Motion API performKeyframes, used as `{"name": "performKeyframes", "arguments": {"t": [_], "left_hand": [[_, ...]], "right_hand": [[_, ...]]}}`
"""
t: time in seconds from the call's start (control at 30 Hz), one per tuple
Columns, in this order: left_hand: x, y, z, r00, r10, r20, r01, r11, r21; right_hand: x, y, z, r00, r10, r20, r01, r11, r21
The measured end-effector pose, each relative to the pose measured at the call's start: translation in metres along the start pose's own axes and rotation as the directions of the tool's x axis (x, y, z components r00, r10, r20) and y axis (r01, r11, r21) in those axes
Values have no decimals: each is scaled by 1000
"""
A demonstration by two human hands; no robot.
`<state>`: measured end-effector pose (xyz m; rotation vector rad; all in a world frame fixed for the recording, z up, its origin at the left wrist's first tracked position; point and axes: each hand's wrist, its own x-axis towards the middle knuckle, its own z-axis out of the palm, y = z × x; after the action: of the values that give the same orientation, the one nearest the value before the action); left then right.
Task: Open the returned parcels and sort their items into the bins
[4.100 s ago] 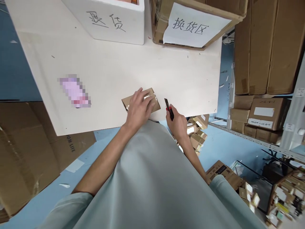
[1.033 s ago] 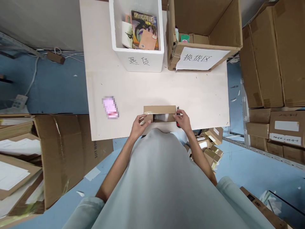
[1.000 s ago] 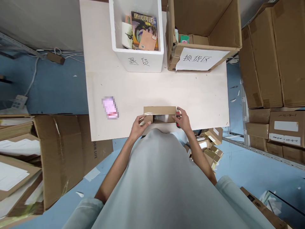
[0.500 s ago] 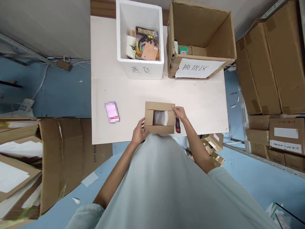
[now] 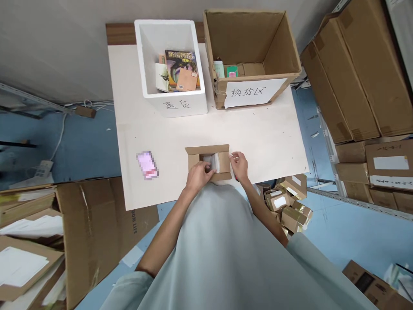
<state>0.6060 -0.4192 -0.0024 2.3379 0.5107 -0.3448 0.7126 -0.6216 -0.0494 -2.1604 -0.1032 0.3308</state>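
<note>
A small cardboard box (image 5: pixel 225 163) lies at the table's front edge, its top flaps parted. Inside shows a packet in clear or whitish wrapping (image 5: pixel 213 162). My left hand (image 5: pixel 197 175) reaches over the box's near left side, fingers bent into the opening beside the packet, thumb over the near flap; a gap shows between thumb and forefinger. At the box's right edge, the curled fingers of my right hand (image 5: pixel 239 166) pinch the cardboard. Beneath this hand only a red bit of the red and black cutter (image 5: pixel 236 178) shows.
A white foam bin (image 5: pixel 185 105) with books stands at the back of the white table (image 5: pixel 161 133). Beside it is a large open carton (image 5: pixel 253 92) holding small boxes. A pixelated pink phone-like item (image 5: pixel 147 165) lies left. Cartons (image 5: pixel 293 219) fill the floor at right.
My left hand has gone from the box's left corner to its opening. My right hand has slid down the right side, covering most of the cutter. The far flap stands up more. The view has shifted.
</note>
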Motion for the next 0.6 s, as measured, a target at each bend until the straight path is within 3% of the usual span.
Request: {"name": "performKeyframes", "arguments": {"t": [0.1, 0.23, 0.4, 0.6], "left_hand": [[27, 23, 13, 992, -110, 56, 103, 987, 120], [44, 23, 22, 979, -169, 115, 144, 969, 202], [41, 8, 17, 977, -194, 89, 164, 951, 264], [31, 18, 4, 979, -201, 29, 181, 929, 321]], "right_hand": [[-21, 3, -4, 988, -73, 134, 81, 995, -54], [-34, 10, -7, 967, -32, 253, 76, 984, -163], [-40, 18, -11, 966, 1, 257, 55, 976, -211], [-40, 17, -13, 958, 7, 286, 56, 976, -212]]}}
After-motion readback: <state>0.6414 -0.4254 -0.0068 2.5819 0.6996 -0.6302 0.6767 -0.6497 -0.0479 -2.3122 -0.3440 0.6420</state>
